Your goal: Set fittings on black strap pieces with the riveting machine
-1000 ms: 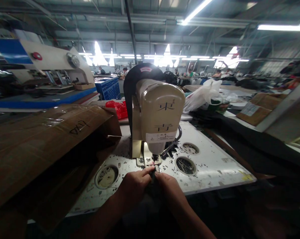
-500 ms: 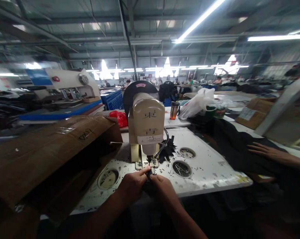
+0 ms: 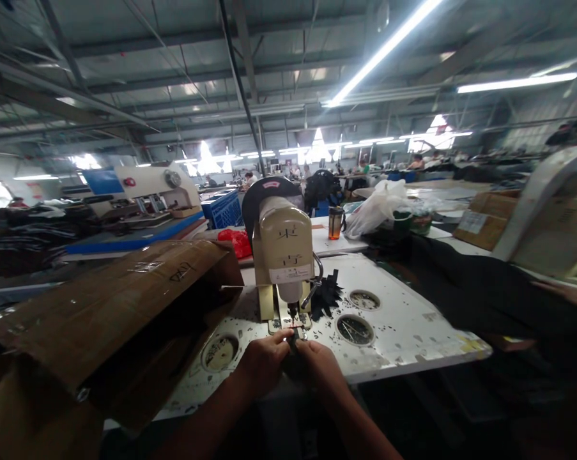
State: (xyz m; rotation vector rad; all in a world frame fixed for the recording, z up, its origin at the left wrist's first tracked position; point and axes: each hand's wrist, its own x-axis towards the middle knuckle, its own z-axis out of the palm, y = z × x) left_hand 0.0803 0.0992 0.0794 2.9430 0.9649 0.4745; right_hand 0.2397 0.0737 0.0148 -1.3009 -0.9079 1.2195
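A cream sewing machine (image 3: 287, 239) stands in front of me, its needle area (image 3: 292, 313) low over a small metal plate. Just below that plate, my left hand (image 3: 263, 363) pinches a piece of dark fabric (image 3: 295, 363) between thumb and forefinger. On the fabric's other side, my right hand (image 3: 321, 365) grips it too, fingers curled and partly hidden. The fabric hangs down between both hands, and its far edge lies close to the plate. A bundle of black fabric strips (image 3: 327, 295) rests on the table right of the machine.
Dark scraps litter the white tabletop (image 3: 407, 326), which has several round recesses. An open cardboard box (image 3: 125, 300) crowds the left side. Black cloth (image 3: 465, 281) lies at the right, partly over a person's arm (image 3: 569, 294). Behind stand a bottle (image 3: 335, 223) and a white plastic bag (image 3: 381, 207).
The view has tilted upward slightly, so the table sits lower. Both hands still hold the fabric, a little farther from the needle. At right, the other person's hand is now hidden behind raised black cloth.
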